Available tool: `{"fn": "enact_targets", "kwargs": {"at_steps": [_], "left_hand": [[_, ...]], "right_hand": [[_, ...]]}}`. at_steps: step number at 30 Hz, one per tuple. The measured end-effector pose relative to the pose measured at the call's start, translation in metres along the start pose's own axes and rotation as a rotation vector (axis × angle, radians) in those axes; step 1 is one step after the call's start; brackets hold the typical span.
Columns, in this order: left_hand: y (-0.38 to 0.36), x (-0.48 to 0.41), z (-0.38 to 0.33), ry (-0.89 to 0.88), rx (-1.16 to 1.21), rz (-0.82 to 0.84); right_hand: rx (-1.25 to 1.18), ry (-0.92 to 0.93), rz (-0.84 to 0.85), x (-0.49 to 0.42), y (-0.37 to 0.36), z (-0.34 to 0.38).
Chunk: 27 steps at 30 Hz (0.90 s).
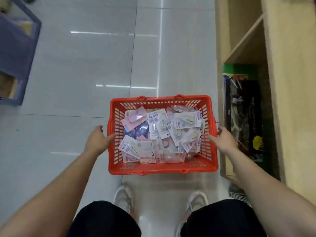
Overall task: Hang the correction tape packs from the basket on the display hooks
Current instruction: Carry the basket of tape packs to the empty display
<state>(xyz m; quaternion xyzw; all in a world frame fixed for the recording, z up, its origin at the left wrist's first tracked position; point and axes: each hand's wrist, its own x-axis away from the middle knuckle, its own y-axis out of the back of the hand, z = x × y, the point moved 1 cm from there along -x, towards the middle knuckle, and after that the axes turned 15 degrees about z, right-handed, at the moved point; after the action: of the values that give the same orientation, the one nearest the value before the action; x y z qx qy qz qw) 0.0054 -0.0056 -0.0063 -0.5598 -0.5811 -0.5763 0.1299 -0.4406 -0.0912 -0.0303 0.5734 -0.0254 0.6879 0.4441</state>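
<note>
On the tiled floor (82,71) in front of my shoes (124,197) stands the red basket (162,170). It sits just beside the foot of a wooden shelf unit (290,82) on my right.

In the head view, the only one there is, the correction tape packs (160,132) lie in a loose heap inside the basket. They overlap at all angles, some face up and some turned over, and together they cover its bottom. None is in my fingers and none lies outside the basket.

My left hand (97,139) is at the basket's left wall. Its fingers are stretched out and fairly straight, the tips at the rim, and they pinch nothing. My right hand (225,139) is at the right wall, thumb by the outer edge and fingers laid straight across the rim towards the packs, also holding nothing. Whether either hand really presses on the plastic I cannot tell for sure.

No display hooks show here. The shelf unit shows bare boards and a dark flat box (244,117) on the bottom level. A blue plastic crate (17,57) stands well apart on my left.

I judge that the job has barely begun. The basket looks full, no pack can be seen hung, and every pack here is left to lift out and hang on hooks that must lie outside this view.
</note>
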Motion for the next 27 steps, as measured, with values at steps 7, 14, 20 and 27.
{"fn": "enact_targets", "kwargs": {"at_steps": [7,14,20,27], "left_hand": [[-0.037,-0.046,0.021,-0.091,0.136,-0.041],[-0.006,0.021,0.004,-0.135,0.17,-0.124],[0.084,0.167,-0.029,-0.145,0.19,-0.138],[0.213,0.367,-0.082,-0.126,0.225,-0.133]], "right_hand": [[-0.178,0.131,-0.092,-0.029,-0.03,-0.011],[-0.28,0.117,-0.185,0.034,-0.015,-0.004],[-0.331,0.135,-0.234,0.182,0.045,0.038],[-0.311,0.143,-0.227,0.385,0.147,0.115]]}}
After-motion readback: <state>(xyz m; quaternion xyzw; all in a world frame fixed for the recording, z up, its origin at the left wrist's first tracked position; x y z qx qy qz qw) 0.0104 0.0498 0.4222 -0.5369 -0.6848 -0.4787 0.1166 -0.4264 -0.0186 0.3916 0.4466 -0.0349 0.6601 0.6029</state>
